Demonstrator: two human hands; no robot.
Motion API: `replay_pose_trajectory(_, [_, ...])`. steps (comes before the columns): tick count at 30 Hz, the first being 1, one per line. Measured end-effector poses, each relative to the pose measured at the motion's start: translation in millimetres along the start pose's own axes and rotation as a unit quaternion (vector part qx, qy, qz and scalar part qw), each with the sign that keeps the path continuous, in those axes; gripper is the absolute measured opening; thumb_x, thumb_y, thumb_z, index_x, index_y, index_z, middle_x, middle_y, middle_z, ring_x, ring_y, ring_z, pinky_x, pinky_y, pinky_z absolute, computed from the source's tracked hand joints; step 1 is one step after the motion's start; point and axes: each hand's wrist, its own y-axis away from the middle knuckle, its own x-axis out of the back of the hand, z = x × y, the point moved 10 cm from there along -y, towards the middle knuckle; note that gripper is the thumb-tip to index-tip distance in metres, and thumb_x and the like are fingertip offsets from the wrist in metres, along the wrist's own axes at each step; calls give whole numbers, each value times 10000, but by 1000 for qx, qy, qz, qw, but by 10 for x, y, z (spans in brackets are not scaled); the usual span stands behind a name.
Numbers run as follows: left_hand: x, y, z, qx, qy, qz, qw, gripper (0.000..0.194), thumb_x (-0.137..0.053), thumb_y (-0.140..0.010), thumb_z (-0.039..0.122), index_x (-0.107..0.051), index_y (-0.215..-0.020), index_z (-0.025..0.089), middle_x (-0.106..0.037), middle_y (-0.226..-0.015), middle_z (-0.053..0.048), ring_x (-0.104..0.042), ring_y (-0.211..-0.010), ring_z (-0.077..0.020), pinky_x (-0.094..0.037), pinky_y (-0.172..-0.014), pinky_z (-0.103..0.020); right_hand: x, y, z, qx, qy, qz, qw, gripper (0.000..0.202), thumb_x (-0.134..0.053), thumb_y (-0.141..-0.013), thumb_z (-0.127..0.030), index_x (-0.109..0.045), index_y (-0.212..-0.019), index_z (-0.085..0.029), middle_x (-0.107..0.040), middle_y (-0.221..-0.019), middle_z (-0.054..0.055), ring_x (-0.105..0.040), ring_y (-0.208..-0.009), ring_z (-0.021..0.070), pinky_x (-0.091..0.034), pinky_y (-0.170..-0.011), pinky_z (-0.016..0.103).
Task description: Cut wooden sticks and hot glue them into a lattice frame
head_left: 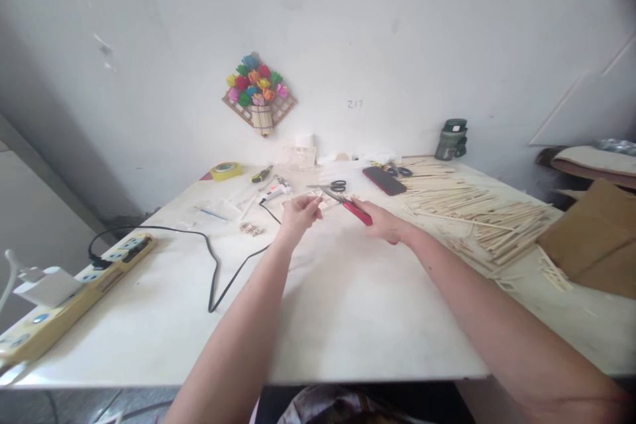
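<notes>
Right now, the two hands work close together over the far half of the pale, smooth tabletop (pixel 348 318). From where I stand, the right hand (pixel 382 220) is clamped around a red-handled metal cutting tool (pixel 358 213). One glossy, bright red handle shows ahead of the knuckles, and a bit of red peeks out beneath the palm. Its narrow grey metal end slants away leftward, the tip just beside the left hand (pixel 301 213). That one has its fingertips drawn together; I cannot tell whether they grip anything.

Just behind the tool lies a pair of black-handled scissors (pixel 338 185). Left of them rests a white glue gun (pixel 275 191) with a black cord, and nearer, a small heap of pale wooden bits (pixel 251 229). Off to the right, beyond a dark, red-edged phone (pixel 384 180), spread many thin, pale wooden sticks (pixel 489 215).
</notes>
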Motion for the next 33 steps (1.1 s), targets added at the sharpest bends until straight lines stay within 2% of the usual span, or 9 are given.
replay_pose_trajectory(12, [-27,26,36,-24,-25,-17,999,262,-566,-706,392,-557,-678,132,-550,-500,5,-317,-361,-26,-202,-357,-173,-50,0,-53,-15,94,7,995,843,-548,-617,-251,-223,-1384,-122,-474,-1215,159,-458,-1083,280,-368,-887,357])
replay_pose_trajectory(28, [-95,50,2,-5,-46,-35,998,246,-541,-726,385,-516,-704,141,-537,-500,17,-285,-359,-19,-188,-358,-164,-62,10,-64,1,53,35,998,747,-561,-638,-277,-325,-1341,-184,-515,-1211,119,-520,-1025,257,-400,-832,320])
replay_pose_trajectory(33, [-101,61,10,-9,-53,-37,998,268,-542,-727,407,-515,-705,142,-535,-511,16,-303,-372,-24,-201,-365,-165,-75,30,-57,-25,63,22,997,758,-548,-638,-265,-299,-1349,-182,-522,-1199,119,-556,-952,247,-431,-754,290])
